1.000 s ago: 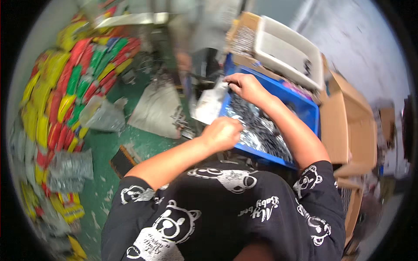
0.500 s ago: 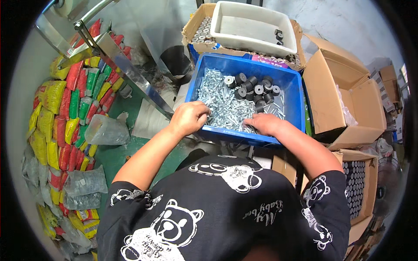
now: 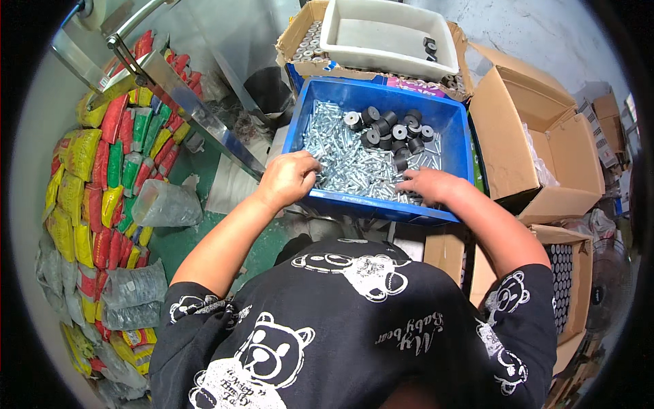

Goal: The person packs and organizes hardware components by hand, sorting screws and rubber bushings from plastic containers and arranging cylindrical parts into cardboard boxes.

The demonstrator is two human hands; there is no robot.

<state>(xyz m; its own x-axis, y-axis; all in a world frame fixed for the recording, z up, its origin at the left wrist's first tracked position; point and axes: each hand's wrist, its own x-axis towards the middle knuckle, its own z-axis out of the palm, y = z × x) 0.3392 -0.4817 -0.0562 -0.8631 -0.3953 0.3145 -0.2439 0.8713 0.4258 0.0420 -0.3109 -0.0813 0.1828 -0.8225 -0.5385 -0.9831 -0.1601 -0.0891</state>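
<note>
Here, a blue plastic bin (image 3: pixel 458 136) is seen in front of the person, filled with silver bolts (image 3: pixel 347 160) along its left and near parts and black rubber rollers (image 3: pixel 392 129) heaped toward its far right corner. The left hand (image 3: pixel 289 178) is laid over the bin's near left corner, fingers (image 3: pixel 308 163) curled down into the bolts; whether any bolt is gripped cannot be told. The right hand (image 3: pixel 430 185) is spread flat on the bolts at the near edge, right of the middle, fingers loosely open, nothing seen clasped. Behind the bin a white tub (image 3: pixel 381 41) is set on a cardboard box (image 3: pixel 300 48) of small metal parts. An open cardboard carton (image 3: pixel 524 143) stands just right of the bin. Red, yellow and green packets (image 3: pixel 109 157) are stacked at far left, with a clear bag (image 3: pixel 163 204) lying beside them.
</note>
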